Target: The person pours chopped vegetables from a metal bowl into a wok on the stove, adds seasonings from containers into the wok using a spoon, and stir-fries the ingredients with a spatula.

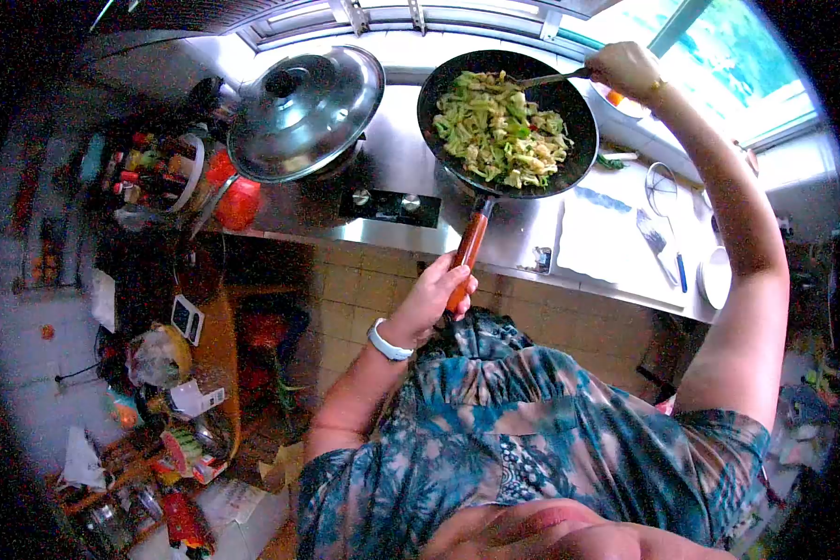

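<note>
A dark frying pan (583, 140) with a reddish-brown handle (473, 245) is over the right part of the stove. Chopped pale-green vegetables (499, 131) fill much of it. My left hand (436, 291), below a white wristband, is wrapped round the pan's handle. At the upper right my right hand (623, 71) is closed on the end of a metal utensil (555, 78), whose far end reaches into the food at the pan's upper edge. The utensil's tip is hidden among the vegetables.
Left of the pan stands a large pan with a domed metal lid (322, 121). Stove knobs (411, 202) are between them. A white board (602, 243) at right bears a slotted turner (656, 245), near a strainer (662, 187) and white bowl (716, 278). Bottles and a red bag (239, 201) stand left.
</note>
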`<move>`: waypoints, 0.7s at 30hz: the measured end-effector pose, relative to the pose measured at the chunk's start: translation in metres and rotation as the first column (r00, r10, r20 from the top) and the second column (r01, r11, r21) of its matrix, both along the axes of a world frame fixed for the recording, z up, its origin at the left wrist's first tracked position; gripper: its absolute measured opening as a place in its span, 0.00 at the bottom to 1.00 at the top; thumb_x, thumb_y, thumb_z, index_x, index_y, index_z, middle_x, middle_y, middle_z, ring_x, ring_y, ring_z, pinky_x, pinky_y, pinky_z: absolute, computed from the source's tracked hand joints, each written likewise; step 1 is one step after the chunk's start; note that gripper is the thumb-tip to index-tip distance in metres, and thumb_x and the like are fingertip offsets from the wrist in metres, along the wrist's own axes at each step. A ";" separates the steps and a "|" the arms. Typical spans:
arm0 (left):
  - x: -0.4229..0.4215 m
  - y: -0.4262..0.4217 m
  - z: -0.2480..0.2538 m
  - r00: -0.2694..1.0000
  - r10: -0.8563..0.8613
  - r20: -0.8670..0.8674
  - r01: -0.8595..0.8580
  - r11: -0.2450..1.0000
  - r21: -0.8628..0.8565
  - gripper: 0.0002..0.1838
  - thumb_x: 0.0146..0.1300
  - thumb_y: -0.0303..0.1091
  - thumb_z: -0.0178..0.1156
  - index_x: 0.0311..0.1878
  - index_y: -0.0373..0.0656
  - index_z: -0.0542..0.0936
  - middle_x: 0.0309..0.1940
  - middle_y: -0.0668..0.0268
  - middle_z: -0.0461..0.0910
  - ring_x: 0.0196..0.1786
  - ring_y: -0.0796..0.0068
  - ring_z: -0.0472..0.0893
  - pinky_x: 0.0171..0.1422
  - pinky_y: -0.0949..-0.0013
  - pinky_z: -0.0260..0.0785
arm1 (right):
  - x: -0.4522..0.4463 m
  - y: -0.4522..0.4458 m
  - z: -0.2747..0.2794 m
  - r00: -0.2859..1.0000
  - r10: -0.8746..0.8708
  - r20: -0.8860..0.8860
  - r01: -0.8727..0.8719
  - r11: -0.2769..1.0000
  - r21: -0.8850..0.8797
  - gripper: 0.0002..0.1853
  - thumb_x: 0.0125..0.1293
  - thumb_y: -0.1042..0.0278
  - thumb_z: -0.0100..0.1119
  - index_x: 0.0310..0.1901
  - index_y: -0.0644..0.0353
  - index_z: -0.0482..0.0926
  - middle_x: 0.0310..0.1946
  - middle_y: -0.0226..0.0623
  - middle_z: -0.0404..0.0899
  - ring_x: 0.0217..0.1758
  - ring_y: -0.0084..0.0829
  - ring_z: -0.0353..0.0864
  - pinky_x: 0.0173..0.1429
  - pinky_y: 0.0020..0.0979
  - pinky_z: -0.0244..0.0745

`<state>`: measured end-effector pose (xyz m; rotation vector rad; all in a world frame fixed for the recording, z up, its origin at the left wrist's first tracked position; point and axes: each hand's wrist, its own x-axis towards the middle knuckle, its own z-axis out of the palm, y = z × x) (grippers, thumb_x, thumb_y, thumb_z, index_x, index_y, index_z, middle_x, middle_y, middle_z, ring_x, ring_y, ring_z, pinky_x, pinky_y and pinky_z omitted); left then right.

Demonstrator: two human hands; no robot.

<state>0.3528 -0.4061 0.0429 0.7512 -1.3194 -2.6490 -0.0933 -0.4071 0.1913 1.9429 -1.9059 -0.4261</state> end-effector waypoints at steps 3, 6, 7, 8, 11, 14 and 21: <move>0.000 -0.001 0.003 0.999 -0.020 0.025 0.021 0.999 -0.027 0.16 0.73 0.39 0.46 0.58 0.43 0.65 0.32 0.68 0.73 0.23 0.83 0.71 0.25 0.77 0.68 | 0.056 0.038 0.014 0.988 -0.103 -0.111 0.104 0.995 0.001 0.05 0.57 0.65 0.58 0.33 0.54 0.80 0.26 0.40 0.80 0.29 0.40 0.84 0.31 0.38 0.80; 0.000 -0.002 0.003 0.999 -0.036 0.009 0.036 0.999 -0.009 0.15 0.73 0.39 0.46 0.57 0.43 0.65 0.32 0.69 0.73 0.24 0.83 0.71 0.24 0.76 0.67 | 0.109 0.079 0.027 0.983 -0.090 -0.160 0.090 0.996 -0.012 0.06 0.59 0.67 0.55 0.37 0.58 0.75 0.22 0.41 0.77 0.27 0.38 0.84 0.28 0.38 0.80; 0.000 -0.002 0.002 0.999 -0.036 0.023 0.036 0.999 -0.019 0.15 0.73 0.40 0.46 0.57 0.43 0.65 0.32 0.69 0.73 0.24 0.83 0.71 0.24 0.76 0.67 | 0.115 0.088 0.025 0.967 -0.113 -0.227 0.123 0.992 0.031 0.13 0.62 0.72 0.54 0.49 0.53 0.74 0.24 0.34 0.76 0.25 0.30 0.81 0.25 0.32 0.76; 0.000 -0.002 0.002 0.998 -0.052 0.023 0.053 0.998 -0.016 0.15 0.73 0.40 0.46 0.57 0.43 0.65 0.32 0.69 0.73 0.24 0.83 0.71 0.24 0.76 0.67 | 0.127 0.101 0.025 0.961 -0.127 -0.247 0.132 0.991 0.003 0.15 0.62 0.72 0.53 0.52 0.52 0.73 0.26 0.34 0.76 0.27 0.30 0.80 0.27 0.31 0.76; 0.001 0.002 -0.004 0.999 -0.041 0.009 0.041 0.999 0.018 0.15 0.73 0.38 0.46 0.57 0.42 0.65 0.32 0.68 0.73 0.24 0.82 0.73 0.25 0.76 0.68 | 0.177 0.142 0.030 0.968 -0.089 -0.233 0.065 0.992 -0.108 0.16 0.62 0.70 0.51 0.52 0.54 0.76 0.29 0.34 0.74 0.28 0.30 0.80 0.28 0.29 0.75; 0.002 0.002 -0.005 0.999 -0.040 0.010 0.040 0.999 0.006 0.14 0.73 0.38 0.46 0.57 0.43 0.65 0.32 0.68 0.72 0.25 0.83 0.73 0.25 0.76 0.69 | 0.203 0.181 0.020 0.959 -0.227 -0.168 0.229 0.973 -0.003 0.24 0.63 0.69 0.49 0.62 0.49 0.71 0.27 0.33 0.73 0.23 0.27 0.77 0.24 0.28 0.72; 0.001 0.002 -0.009 0.999 -0.054 0.003 0.054 0.999 -0.005 0.15 0.73 0.38 0.46 0.58 0.43 0.64 0.33 0.68 0.72 0.26 0.82 0.73 0.25 0.75 0.69 | 0.236 0.209 0.009 0.926 -0.360 -0.115 0.377 0.884 0.276 0.33 0.63 0.76 0.47 0.71 0.47 0.58 0.27 0.32 0.74 0.26 0.25 0.78 0.25 0.26 0.73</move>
